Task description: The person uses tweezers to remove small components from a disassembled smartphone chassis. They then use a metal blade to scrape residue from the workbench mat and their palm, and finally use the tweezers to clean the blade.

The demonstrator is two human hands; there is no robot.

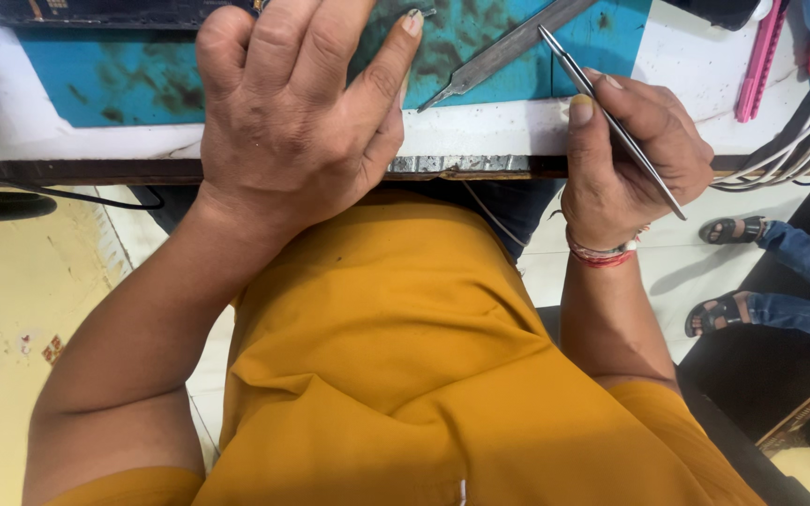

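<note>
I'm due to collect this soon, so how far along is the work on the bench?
Done so far: nothing finished shows. In hand: the left hand presses flat on the teal mat, covering whatever lies under it, and the right hand holds tweezers raised off the mat. A second metal tool lies idle on the mat. What is left cannot be judged, since the piece is hidden.

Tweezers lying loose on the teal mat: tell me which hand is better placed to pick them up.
Left, probably. The left hand rests flat on the teal mat, fingertips beside the loose tweezers, and holds no tool. The right hand already grips a thin metal tool.
</note>
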